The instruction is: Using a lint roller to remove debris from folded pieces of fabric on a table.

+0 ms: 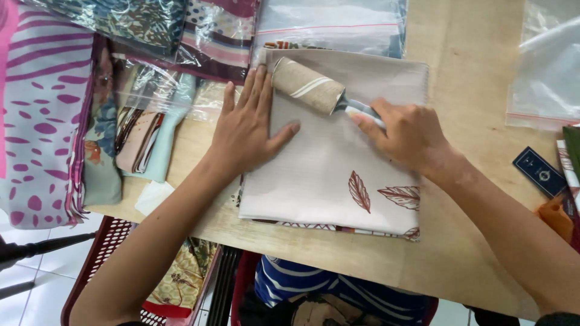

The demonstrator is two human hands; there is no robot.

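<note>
A folded beige cloth (338,163) with red-brown leaf prints lies flat on the wooden table (471,78). My left hand (248,124) presses flat on the cloth's left edge, fingers spread. My right hand (408,133) grips the handle of a lint roller (308,84), whose brown roll rests on the cloth's upper left part, just right of my left fingertips.
Bagged folded fabrics (151,121) lie left of the cloth, with a pink-spotted cloth (42,121) at the far left. Clear plastic bags (547,66) sit at the right and top. A dark blue card (539,171) lies at the right. Red baskets (109,241) with fabrics stand below the table edge.
</note>
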